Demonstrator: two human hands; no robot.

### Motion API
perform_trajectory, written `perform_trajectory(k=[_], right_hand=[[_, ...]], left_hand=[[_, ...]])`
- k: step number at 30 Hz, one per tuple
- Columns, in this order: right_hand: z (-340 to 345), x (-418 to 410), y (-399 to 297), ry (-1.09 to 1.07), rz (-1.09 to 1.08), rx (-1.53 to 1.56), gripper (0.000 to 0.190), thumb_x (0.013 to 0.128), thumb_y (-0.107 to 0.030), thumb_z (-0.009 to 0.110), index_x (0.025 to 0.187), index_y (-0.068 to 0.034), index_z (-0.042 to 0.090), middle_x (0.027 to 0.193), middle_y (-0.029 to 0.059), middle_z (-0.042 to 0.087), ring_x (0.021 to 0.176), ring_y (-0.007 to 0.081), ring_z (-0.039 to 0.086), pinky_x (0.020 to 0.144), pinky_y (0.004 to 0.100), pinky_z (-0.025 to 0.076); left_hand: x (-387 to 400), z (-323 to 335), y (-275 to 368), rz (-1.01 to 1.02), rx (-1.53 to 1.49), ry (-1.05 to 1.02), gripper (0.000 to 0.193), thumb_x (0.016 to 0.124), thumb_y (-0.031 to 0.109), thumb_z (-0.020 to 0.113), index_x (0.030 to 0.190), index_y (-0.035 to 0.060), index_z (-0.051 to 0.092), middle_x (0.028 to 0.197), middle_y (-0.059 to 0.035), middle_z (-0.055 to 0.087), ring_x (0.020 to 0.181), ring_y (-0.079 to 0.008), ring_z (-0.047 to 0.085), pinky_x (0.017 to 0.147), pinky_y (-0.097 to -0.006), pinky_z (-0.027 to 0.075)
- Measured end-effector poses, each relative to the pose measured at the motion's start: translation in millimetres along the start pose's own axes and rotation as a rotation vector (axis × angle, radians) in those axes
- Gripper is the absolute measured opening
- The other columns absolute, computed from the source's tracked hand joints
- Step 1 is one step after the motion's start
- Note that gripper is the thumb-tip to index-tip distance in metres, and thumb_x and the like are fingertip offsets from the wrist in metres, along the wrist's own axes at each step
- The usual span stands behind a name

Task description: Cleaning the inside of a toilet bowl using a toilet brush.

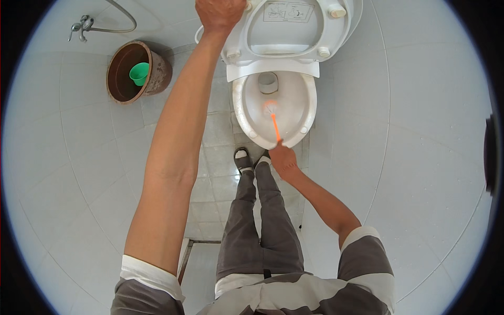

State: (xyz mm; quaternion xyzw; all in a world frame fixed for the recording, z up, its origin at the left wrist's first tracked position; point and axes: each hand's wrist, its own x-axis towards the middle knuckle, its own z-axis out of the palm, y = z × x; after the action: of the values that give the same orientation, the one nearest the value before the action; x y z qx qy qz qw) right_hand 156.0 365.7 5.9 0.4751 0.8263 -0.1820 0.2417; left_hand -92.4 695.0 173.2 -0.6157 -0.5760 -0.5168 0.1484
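Observation:
My right hand (282, 158) grips the orange handle of a toilet brush (276, 125) just in front of the bowl's front rim. The brush's blurred orange-and-white head lies against the inner wall of the white toilet bowl (293, 106), below the drain opening (268, 82). Up at the top edge of the view, my left hand (220, 15) is at the left side of the raised toilet seat (238, 39). Its fingers are partly cut off by the frame, so I cannot tell whether it holds the seat. The raised lid behind the seat bears a printed diagram label (288, 12).
A brown bucket (157, 75) with a green dipper (139, 74) in it stands left of the toilet. Above it, a metal tap (83, 26) with a flexible hose (118, 30) is on the tiled wall. Another wall (354, 130) rises close on the right. My sandalled feet (243, 159) are on floor tiles.

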Motion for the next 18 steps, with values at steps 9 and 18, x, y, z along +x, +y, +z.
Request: perform_trajectory(k=[9, 18], right_hand=[[-2, 83, 52, 0.051, 0.025, -0.011, 0.021, 0.093, -0.012, 0.056, 0.094, -0.005, 0.075, 0.109, 0.0206, 0.07, 0.089, 0.0296, 0.074, 0.072, 0.0388, 0.061], [6, 66, -7, 0.208, 0.008, 0.019, 0.02, 0.094, -0.011, 0.056, 0.092, -0.009, 0.075, 0.097, 0.0143, 0.072, 0.086, 0.0309, 0.074, 0.07, 0.0394, 0.06]], left_hand=[[-3, -3, 1, -0.001, -0.034, 0.013, 0.06, 0.086, 0.04, 0.078, 0.121, -0.0052, 0.06, 0.094, -0.0239, 0.061, 0.087, -0.0423, 0.061, 0.074, -0.0472, 0.05], [-2, -8, 3, -0.039, -0.056, -0.006, 0.059, 0.084, 0.039, 0.079, 0.12, -0.0043, 0.061, 0.09, -0.0235, 0.06, 0.084, -0.0404, 0.06, 0.073, -0.0476, 0.05]])
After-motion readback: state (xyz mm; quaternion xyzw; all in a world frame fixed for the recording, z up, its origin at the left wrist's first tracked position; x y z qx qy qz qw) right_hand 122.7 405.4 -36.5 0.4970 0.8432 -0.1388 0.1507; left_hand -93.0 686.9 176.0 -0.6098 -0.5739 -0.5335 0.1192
